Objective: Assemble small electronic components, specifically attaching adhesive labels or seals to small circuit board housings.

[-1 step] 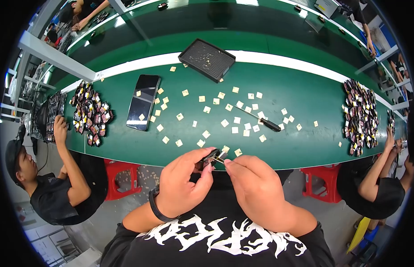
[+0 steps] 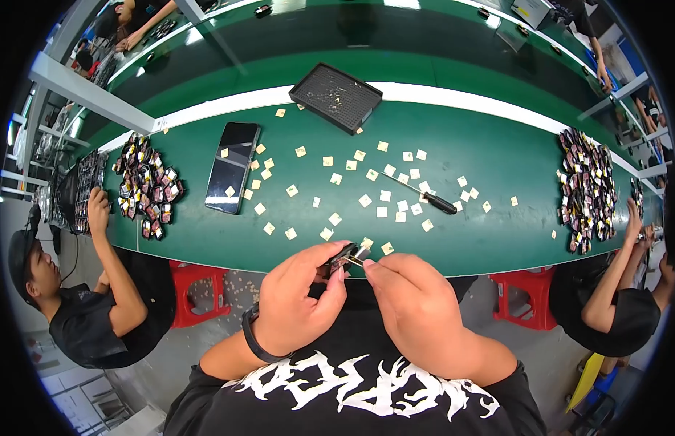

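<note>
Close to the table's near edge, my left hand (image 2: 297,292) grips a small dark part (image 2: 340,260) between thumb and fingers. My right hand (image 2: 417,299) is closed in a pinch on a thin metal tool (image 2: 357,261), whose tip meets that part. The fingers cover much of both, so the tool's exact kind cannot be made out. Just beyond my hands lie several small pale square pieces (image 2: 335,218), scattered over the green table (image 2: 294,251). A screwdriver with a black handle (image 2: 442,204) rests among them.
A black phone (image 2: 232,171) lies to the left, a black tray (image 2: 302,96) at the back. Heaps of small dark parts stand left (image 2: 145,185) and right (image 2: 588,192). Co-workers sit on both sides, by red stools (image 2: 196,294). A white ledge (image 2: 453,102) runs behind.
</note>
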Tool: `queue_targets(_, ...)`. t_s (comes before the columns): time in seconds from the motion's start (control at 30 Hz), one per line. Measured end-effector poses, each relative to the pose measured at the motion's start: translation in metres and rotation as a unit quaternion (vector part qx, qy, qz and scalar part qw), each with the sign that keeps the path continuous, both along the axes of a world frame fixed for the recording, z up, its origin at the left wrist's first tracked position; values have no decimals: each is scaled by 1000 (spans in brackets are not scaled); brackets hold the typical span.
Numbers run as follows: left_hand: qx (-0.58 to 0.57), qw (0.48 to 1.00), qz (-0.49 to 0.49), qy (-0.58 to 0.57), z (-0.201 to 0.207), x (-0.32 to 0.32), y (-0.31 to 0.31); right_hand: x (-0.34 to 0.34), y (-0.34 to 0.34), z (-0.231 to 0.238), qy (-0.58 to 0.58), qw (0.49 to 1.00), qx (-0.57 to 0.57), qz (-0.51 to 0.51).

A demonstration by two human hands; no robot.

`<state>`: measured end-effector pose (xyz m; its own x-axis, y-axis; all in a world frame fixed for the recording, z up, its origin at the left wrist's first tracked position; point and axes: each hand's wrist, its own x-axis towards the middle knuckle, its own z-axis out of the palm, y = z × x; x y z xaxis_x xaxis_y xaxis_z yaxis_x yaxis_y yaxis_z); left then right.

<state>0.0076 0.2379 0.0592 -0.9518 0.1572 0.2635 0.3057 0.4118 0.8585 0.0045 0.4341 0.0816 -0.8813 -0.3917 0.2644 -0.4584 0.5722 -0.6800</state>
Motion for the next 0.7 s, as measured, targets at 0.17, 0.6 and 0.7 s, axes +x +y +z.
queue_targets(0.17,-10,1000,2,9,-2,3,0,1,-2,5,14,999,29,14)
queue_targets(0.6,-67,997,16,47,-4,2,4,2,-2,17,66,985,146,57)
queue_targets(0.7,-79,996,12,47,-2,6,3,4,-5,18,58,985,151,53)
